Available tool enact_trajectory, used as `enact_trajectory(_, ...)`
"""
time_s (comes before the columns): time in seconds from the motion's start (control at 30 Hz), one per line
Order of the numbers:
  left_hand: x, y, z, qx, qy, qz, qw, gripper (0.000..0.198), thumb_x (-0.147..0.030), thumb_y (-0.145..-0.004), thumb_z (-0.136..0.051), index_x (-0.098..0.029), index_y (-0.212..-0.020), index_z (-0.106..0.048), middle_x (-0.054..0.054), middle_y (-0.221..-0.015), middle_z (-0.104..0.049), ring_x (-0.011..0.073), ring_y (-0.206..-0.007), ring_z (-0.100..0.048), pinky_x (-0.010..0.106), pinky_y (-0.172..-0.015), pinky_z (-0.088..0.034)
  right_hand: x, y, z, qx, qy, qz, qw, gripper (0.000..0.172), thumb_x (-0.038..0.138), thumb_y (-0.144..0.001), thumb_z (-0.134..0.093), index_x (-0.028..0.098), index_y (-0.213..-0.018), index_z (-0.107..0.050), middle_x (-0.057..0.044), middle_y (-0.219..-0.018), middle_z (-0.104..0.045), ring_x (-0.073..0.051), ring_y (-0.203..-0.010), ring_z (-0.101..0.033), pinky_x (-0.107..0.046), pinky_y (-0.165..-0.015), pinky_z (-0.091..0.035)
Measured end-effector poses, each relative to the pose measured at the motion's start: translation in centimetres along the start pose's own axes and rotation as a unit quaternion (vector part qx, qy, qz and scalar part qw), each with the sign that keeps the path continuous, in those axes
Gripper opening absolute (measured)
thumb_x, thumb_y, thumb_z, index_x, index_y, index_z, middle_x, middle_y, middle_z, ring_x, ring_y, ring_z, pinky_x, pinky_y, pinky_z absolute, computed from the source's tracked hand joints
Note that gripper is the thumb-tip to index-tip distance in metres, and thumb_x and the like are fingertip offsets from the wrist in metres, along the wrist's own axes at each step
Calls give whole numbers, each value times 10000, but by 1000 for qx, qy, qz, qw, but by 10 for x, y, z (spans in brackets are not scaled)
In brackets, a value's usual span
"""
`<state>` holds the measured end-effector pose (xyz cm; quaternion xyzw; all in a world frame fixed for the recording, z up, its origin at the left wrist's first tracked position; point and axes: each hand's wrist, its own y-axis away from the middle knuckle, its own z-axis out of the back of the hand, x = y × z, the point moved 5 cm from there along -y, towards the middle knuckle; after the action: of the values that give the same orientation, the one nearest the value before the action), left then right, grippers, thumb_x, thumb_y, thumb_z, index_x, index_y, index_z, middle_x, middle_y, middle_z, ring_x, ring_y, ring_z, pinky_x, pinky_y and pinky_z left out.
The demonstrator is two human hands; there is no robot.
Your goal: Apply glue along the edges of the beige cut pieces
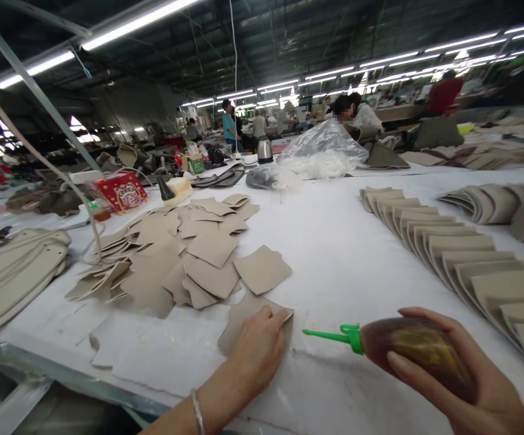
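My left hand [258,350] lies on a beige cut leather piece [237,317] near the table's front edge, its fingers curled over the piece's right edge. My right hand [465,374] grips a brown squeeze bottle [418,350] with a green nozzle [334,334] that points left towards that piece. A loose heap of the same beige pieces [185,254] lies just beyond my left hand.
A neat overlapping row of beige pieces [452,248] runs along the right of the white table [334,241]. Larger beige panels [12,272] lie at far left, a red box [121,190] and a plastic bag [325,148] farther back. Other people work at distant tables.
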<state>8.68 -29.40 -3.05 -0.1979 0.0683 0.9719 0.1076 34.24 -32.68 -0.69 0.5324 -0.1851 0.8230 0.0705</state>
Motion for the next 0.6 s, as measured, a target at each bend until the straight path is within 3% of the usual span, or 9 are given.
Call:
enact_trajectory(0.13, -8, -8, -9, 2, 23, -40, 999, 418, -134, -896, -363, -257, -1181, -642, 34, -927, -635, 183, -847, -614, 264, -785, -456, 8, -3, 0, 23, 33, -10, 999, 557, 616, -662, -737, 291, -1091, -592, -41, -942, -695, -295, -778, -698, -371, -732, -602)
enact_trajectory(0.3, -9, -10, -6, 2, 8, -57, 998, 403, -121, -872, -382, -274, -1138, -644, 21, -911, -639, 185, -818, -614, 264, -743, -449, 26, -1, -16, 42, 101, 55, 992, 526, 611, -703, -708, 295, -1102, -579, 2, -937, -663, -246, -764, -665, -338, -677, -545)
enact_trajectory(0.6, -8, -10, -7, 5, 10, -59, 998, 384, -131, -880, -389, -289, -1140, -624, 20, -908, -628, 193, -804, -617, 277, -725, -448, 36, 0, -35, 48, 156, 119, 979, 476, 593, -789, -653, 304, -1152, -541, -8, -1059, -612, -257, -899, -616, -379, -823, -482)
